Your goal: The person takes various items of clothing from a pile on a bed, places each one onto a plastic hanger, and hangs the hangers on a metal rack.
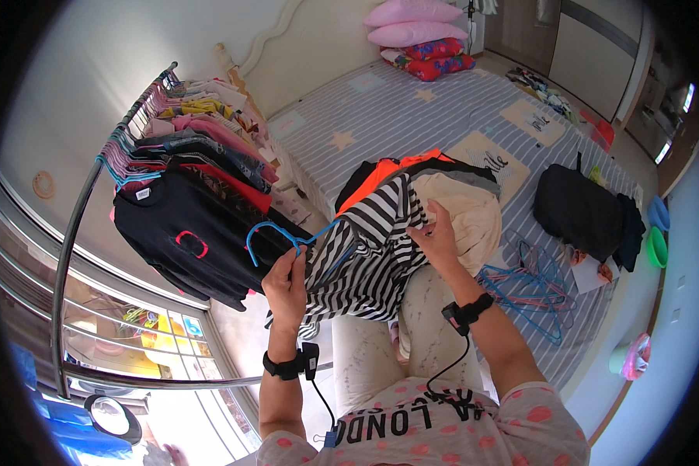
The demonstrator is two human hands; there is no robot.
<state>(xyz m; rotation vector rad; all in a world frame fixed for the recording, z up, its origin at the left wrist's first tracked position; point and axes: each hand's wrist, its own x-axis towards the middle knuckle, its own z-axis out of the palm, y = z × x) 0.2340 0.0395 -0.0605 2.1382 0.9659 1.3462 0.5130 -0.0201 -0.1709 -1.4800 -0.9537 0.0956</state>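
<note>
My left hand (285, 285) grips a blue hanger (296, 237) just below its hook. On that hanger hangs a black-and-white striped shirt (355, 274), draped over my lap. At the shirt's other shoulder is my right hand (441, 239), thumb and forefinger spread apart and the thumb at the striped cloth. Whether its other fingers touch the fabric is hidden. Beyond the shirt, a pile of clothes lies on the bed's near edge, with an orange garment (378, 177) and a cream garment (466, 215) in it.
At left stands a metal clothes rack (73, 256) full of hung garments, a black long-sleeved top (169, 215) nearest. Several loose hangers (527, 279) lie tangled on the striped bedsheet (320, 157), near a black bag (576, 209). Pink pillows (416, 32) are stacked at the headboard.
</note>
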